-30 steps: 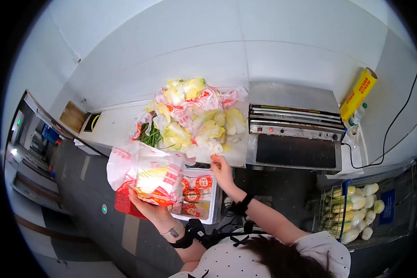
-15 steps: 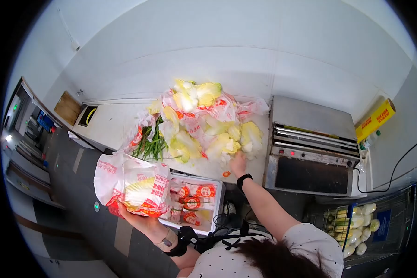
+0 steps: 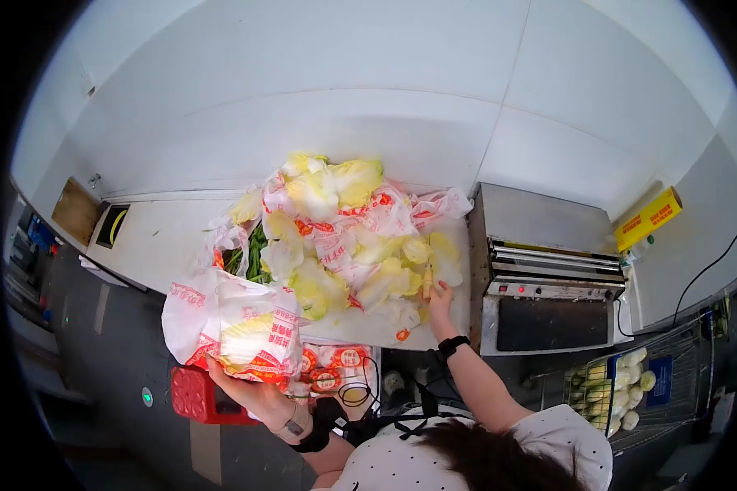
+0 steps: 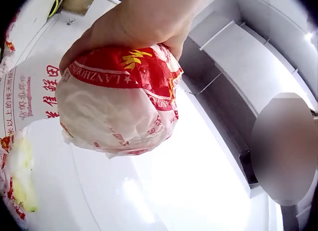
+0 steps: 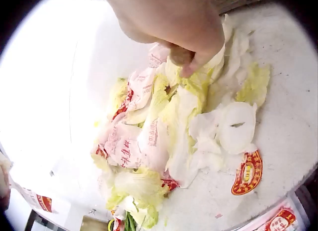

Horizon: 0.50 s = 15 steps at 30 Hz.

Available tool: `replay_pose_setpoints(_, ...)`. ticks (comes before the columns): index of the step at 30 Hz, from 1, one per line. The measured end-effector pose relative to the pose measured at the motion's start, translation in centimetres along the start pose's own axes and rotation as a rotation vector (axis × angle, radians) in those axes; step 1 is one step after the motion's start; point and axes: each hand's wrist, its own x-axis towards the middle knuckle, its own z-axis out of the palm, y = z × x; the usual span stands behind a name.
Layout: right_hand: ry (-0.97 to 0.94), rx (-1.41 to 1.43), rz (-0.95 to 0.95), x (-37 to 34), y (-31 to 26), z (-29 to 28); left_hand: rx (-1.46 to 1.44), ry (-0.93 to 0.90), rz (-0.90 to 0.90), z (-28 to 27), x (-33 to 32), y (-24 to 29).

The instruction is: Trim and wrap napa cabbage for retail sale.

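My left hand (image 3: pixel 250 393) grips a cabbage (image 3: pixel 250 334) wrapped in white, red-printed film, held off the counter's front edge; the left wrist view shows the hand (image 4: pixel 144 22) over the red end of the wrapped bundle (image 4: pixel 117 109). At the right side of a pile of loose cabbage leaves (image 3: pixel 319 286), my right hand (image 3: pixel 440 307) has its fingers curled round a tan, handle-like thing (image 3: pixel 427 281). Its brown rounded end (image 5: pixel 181 56) shows below the hand (image 5: pixel 174 22) in the right wrist view; the rest is hidden.
Crumpled printed film (image 3: pixel 344 241) and green stalks (image 3: pixel 256 255) lie among the leaves. A wrapping machine (image 3: pixel 553 286) stands to the right. Below the counter are a box of wrapped packets (image 3: pixel 348 358), a red crate (image 3: pixel 195 393) and a cart of cabbages (image 3: pixel 626 380).
My right hand has left the wrapped cabbage's side, gone right to the leaf pile and taken hold of the tan thing. The left hand still holds the cabbage, and the head view has shifted.
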Motion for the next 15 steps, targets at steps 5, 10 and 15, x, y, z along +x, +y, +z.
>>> replay_pose_setpoints(5,-0.292,1.128,0.505,4.6,2.3,-2.6,-0.048,-0.094,-0.096,0.3,1.2,-1.0)
replay_pose_setpoints(10,0.092,1.122,0.724,2.1,-1.2,-1.1,-0.011,-0.104,-0.102,1.2,1.3,-1.5)
replay_pose_setpoints(15,0.233,0.878,0.791,0.0,-2.9,0.4,-0.028,-0.129,-0.115,2.0,1.4,-2.5)
